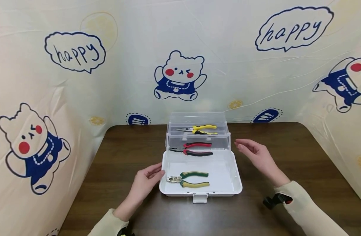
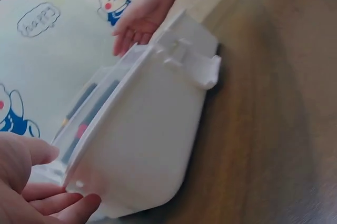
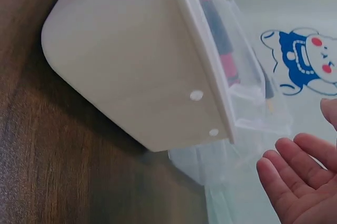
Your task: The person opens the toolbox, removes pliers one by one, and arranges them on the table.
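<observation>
A white toolbox (image 1: 222,167) stands opened on the table, its clear stepped trays (image 1: 223,143) raised at the back. Green-and-tan combination pliers (image 1: 195,184) lie in the white base, heads to the left. Red-and-black pliers (image 1: 198,153) rest in the lower tray, and yellow-and-black long-nose pliers (image 1: 205,127) in the upper one. My left hand (image 1: 145,180) is at the box's left side, thumb at the rim and relaxed fingers along the outer wall (image 2: 137,150). Off the right side, apart from the box, my right hand (image 1: 258,157) hovers with loosely bent fingers, palm showing in the right wrist view.
A white latch (image 1: 200,198) hangs at the box's front edge. The brown wooden table (image 1: 124,144) carries the box. Behind and at both sides hangs a pale cloth (image 1: 133,42) printed with bears and "happy" bubbles. A dark band (image 1: 276,200) is on the right wrist.
</observation>
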Tool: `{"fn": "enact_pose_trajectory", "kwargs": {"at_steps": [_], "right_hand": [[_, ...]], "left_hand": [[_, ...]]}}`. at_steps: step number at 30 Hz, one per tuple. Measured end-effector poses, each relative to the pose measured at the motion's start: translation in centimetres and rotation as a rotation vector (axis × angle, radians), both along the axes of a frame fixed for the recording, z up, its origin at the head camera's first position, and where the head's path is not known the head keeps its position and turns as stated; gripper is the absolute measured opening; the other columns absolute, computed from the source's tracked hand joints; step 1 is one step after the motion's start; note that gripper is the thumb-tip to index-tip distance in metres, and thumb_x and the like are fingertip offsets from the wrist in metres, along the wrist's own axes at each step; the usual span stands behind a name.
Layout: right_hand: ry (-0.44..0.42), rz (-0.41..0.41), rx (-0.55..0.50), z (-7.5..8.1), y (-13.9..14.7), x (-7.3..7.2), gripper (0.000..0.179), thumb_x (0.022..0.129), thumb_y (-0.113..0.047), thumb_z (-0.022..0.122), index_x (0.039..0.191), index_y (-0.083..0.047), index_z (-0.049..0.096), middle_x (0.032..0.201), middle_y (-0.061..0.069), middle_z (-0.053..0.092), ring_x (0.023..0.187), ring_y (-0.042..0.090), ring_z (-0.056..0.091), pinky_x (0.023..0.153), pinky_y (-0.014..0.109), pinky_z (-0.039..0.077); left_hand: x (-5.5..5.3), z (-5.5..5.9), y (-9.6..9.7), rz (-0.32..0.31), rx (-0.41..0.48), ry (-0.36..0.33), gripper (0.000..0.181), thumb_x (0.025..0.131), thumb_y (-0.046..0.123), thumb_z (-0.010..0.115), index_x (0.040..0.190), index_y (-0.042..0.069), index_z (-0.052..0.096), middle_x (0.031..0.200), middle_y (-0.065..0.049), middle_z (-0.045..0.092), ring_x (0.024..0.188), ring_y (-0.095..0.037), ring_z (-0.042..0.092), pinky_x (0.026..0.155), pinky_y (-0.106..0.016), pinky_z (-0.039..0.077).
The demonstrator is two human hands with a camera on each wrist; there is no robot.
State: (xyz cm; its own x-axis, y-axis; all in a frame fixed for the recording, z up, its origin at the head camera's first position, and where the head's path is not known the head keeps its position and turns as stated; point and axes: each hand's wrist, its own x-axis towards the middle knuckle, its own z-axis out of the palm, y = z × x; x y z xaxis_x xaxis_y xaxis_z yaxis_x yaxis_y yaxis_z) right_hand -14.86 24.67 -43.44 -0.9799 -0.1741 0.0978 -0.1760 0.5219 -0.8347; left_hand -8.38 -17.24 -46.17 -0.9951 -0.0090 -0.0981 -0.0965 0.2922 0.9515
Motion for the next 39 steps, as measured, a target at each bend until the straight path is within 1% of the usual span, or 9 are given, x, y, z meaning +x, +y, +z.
{"fn": "enact_pose_trajectory", "kwargs": {"at_steps": [6,10,15,19,21,26,31,35,39], "right_hand": [[0.038,0.005,0.021,0.3,-0.7,0.3,0.042,0.107,-0.035,0.062,0.138,-0.008,0.065,0.133,0.011,0.071,0.120,0.030,0.067,0.091,0.011,0.049],[0.049,0.006,0.027,0.5,-1.0,0.2,0.042,0.106,-0.034,0.064,0.139,-0.008,0.065,0.133,0.012,0.071,0.119,0.030,0.068,0.090,0.011,0.049],[0.060,0.028,0.019,1.2,-1.7,-0.4,0.042,0.103,-0.034,0.069,0.138,-0.012,0.067,0.134,0.010,0.070,0.120,0.028,0.068,0.090,0.013,0.051],[0.095,0.063,0.016,2.5,-2.6,-1.5,0.039,0.101,-0.030,0.071,0.136,-0.012,0.069,0.135,0.010,0.069,0.118,0.028,0.069,0.092,0.018,0.055],[0.113,0.075,0.024,3.2,-3.2,-2.4,0.038,0.101,-0.028,0.072,0.134,-0.010,0.070,0.134,0.011,0.070,0.116,0.029,0.069,0.093,0.025,0.057],[0.078,0.110,0.031,4.8,-4.9,-5.0,0.042,0.099,-0.030,0.074,0.136,-0.009,0.070,0.135,0.010,0.070,0.117,0.028,0.069,0.097,0.043,0.058],[0.060,0.170,0.076,5.3,-6.9,-7.0,0.045,0.097,-0.030,0.077,0.136,-0.010,0.070,0.136,0.010,0.069,0.119,0.030,0.067,0.100,0.047,0.056],[0.066,0.204,0.142,5.4,-8.5,-8.0,0.043,0.096,-0.030,0.078,0.134,-0.011,0.072,0.136,0.010,0.069,0.126,0.032,0.061,0.105,0.053,0.052],[0.108,0.241,0.206,5.0,-9.7,-8.8,0.039,0.097,-0.028,0.077,0.131,-0.010,0.074,0.133,0.009,0.071,0.129,0.032,0.059,0.108,0.056,0.047]], "left_hand": [[0.4,-0.6,0.3,0.018,0.013,0.036,0.041,0.095,0.005,0.075,0.134,-0.003,0.067,0.128,-0.021,0.071,0.114,-0.031,0.071,0.094,-0.032,0.058],[0.6,-0.8,0.5,0.024,-0.002,0.025,0.041,0.096,0.007,0.075,0.135,-0.003,0.067,0.130,-0.021,0.070,0.115,-0.031,0.071,0.094,-0.034,0.058],[0.8,-0.6,0.7,0.029,-0.007,0.018,0.042,0.097,0.010,0.074,0.136,-0.002,0.067,0.131,-0.020,0.070,0.116,-0.031,0.071,0.095,-0.036,0.058],[0.8,-0.6,0.7,0.034,-0.003,0.018,0.042,0.097,0.009,0.074,0.136,-0.002,0.066,0.132,-0.020,0.069,0.116,-0.031,0.070,0.095,-0.035,0.058],[0.8,-0.6,0.7,0.036,0.000,0.021,0.041,0.097,0.008,0.074,0.136,-0.002,0.067,0.132,-0.020,0.069,0.116,-0.031,0.070,0.095,-0.035,0.058],[0.7,-1.0,0.7,0.038,0.010,0.038,0.040,0.096,0.005,0.074,0.135,-0.003,0.067,0.131,-0.021,0.070,0.115,-0.031,0.071,0.094,-0.030,0.058],[0.9,-1.2,0.7,0.041,0.037,0.057,0.039,0.096,0.002,0.073,0.134,-0.004,0.067,0.130,-0.021,0.070,0.114,-0.031,0.071,0.089,-0.021,0.056],[0.9,-1.4,0.6,0.042,0.046,0.059,0.039,0.096,0.003,0.073,0.134,-0.004,0.067,0.130,-0.021,0.070,0.114,-0.030,0.071,0.089,-0.019,0.055],[1.0,-1.4,0.7,0.039,0.061,0.067,0.039,0.096,0.002,0.073,0.134,-0.005,0.067,0.130,-0.022,0.070,0.115,-0.032,0.071,0.088,-0.018,0.054]]}}
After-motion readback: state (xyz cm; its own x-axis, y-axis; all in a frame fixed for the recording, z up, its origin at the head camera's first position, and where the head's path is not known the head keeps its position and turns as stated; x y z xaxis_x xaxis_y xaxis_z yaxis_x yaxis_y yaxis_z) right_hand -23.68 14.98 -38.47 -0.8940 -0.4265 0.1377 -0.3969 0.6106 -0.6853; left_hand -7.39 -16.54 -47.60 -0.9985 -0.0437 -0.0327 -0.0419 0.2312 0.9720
